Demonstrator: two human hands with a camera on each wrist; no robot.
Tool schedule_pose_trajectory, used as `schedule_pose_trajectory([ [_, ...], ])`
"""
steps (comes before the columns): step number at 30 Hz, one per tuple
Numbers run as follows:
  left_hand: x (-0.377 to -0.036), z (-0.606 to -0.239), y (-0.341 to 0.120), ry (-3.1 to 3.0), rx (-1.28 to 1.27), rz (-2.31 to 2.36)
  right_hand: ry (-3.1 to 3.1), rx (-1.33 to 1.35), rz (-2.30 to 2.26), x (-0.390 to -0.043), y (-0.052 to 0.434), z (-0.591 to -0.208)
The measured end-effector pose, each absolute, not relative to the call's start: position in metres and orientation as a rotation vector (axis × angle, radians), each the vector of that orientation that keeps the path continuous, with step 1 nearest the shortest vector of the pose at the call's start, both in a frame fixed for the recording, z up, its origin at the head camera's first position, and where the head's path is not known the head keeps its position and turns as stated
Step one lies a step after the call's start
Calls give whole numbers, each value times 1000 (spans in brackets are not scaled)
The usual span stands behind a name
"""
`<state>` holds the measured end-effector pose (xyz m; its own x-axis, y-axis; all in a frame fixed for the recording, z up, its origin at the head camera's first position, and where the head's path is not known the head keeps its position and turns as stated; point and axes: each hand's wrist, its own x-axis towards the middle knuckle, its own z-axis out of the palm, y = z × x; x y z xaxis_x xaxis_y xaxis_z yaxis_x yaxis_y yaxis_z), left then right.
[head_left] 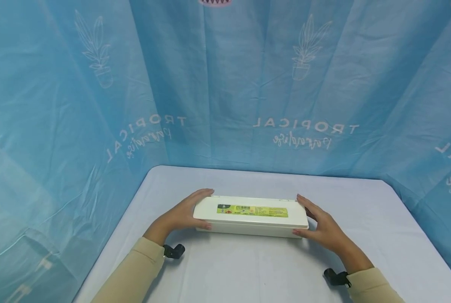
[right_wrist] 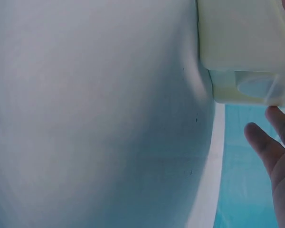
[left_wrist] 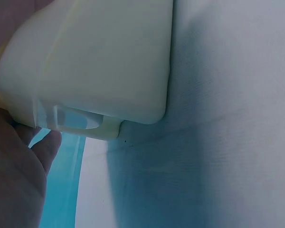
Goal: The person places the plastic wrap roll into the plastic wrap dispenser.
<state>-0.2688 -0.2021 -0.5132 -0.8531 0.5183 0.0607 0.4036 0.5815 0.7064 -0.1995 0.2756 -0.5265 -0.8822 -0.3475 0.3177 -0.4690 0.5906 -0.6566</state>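
A long white plastic box point(head_left: 250, 219) with a green and yellow label on its lid lies flat on the table point(head_left: 248, 269), its lid closed. My left hand point(head_left: 185, 212) grips its left end, fingers curled round the back corner and thumb along the front. The left wrist view shows the box point(left_wrist: 95, 61) against the palm of that hand point(left_wrist: 14, 180). My right hand point(head_left: 320, 227) frames the right end with nearly straight fingers, thumb tip at the front corner. In the right wrist view its fingers point(right_wrist: 275, 156) sit just off the box point(right_wrist: 242, 42).
A pale cloth covers the table, and bare cloth lies in front of the box and on both sides. A blue curtain point(head_left: 225, 84) printed with plants and lettering hangs close behind and around the table. A black strap clip point(head_left: 174, 251) sits at each wrist.
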Motion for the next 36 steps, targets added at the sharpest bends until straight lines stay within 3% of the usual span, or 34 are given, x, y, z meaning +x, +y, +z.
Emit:
schedule_pose_trajectory([
  [36,-260,-505,-221,2738,778,1105,-2736,625,1025,-194,284,-516],
])
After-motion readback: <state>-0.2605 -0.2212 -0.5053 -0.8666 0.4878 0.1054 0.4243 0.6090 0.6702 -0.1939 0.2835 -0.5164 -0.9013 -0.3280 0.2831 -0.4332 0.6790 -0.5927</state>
